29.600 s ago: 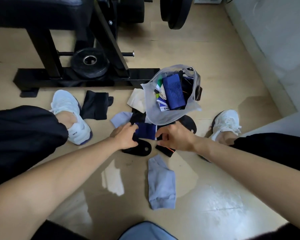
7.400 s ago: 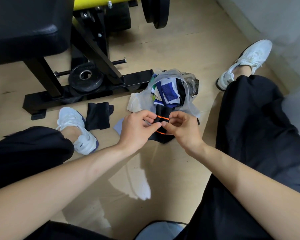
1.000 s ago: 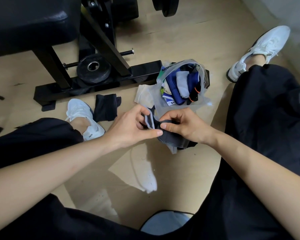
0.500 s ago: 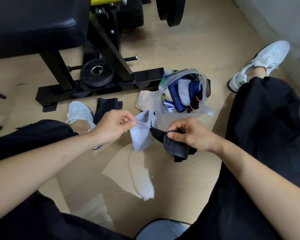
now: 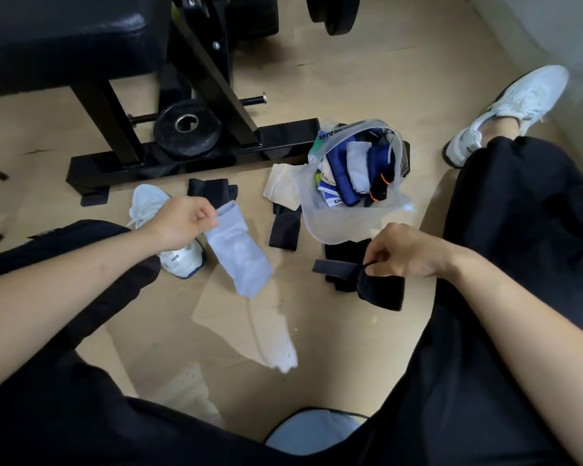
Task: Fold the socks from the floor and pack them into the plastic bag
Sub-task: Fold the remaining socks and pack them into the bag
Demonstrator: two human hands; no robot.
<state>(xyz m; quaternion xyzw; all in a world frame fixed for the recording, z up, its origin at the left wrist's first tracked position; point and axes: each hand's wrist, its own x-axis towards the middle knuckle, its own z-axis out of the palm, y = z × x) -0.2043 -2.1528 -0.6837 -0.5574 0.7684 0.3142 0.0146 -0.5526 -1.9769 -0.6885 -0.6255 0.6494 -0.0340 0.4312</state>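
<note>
Pinching a pale-blue sock [image 5: 238, 253], left hand [image 5: 179, 223] overlaps ANTA shoe [image 5: 179, 261] — right hand [image 5: 404, 251] pinches black sock [image 5: 381, 290].

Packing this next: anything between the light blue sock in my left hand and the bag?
Nothing visible blocks it. The light blue sock hangs from the left hand; only a black sock lies on the floor before the open plastic bag.
</note>
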